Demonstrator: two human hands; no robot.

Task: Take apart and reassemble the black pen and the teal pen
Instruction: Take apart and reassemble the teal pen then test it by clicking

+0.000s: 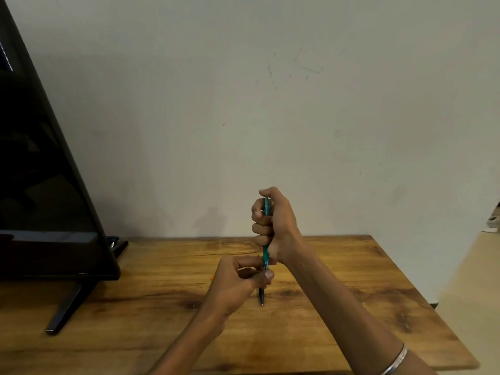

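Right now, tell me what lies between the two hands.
In the head view, a short stretch of the teal pen spans from the right hand to the left hand.

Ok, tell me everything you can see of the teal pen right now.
The teal pen is slim, glossy, plastic-looking, and stands nearly upright above the table, touching no surface. The right hand wraps its upper barrel in a fist, so only strips show between the fingers. Its tapered lower end meets the left hand, whose fingertips pinch there. A dark pointed part sticks out below that hand; whether it belongs to this pen I cannot tell.
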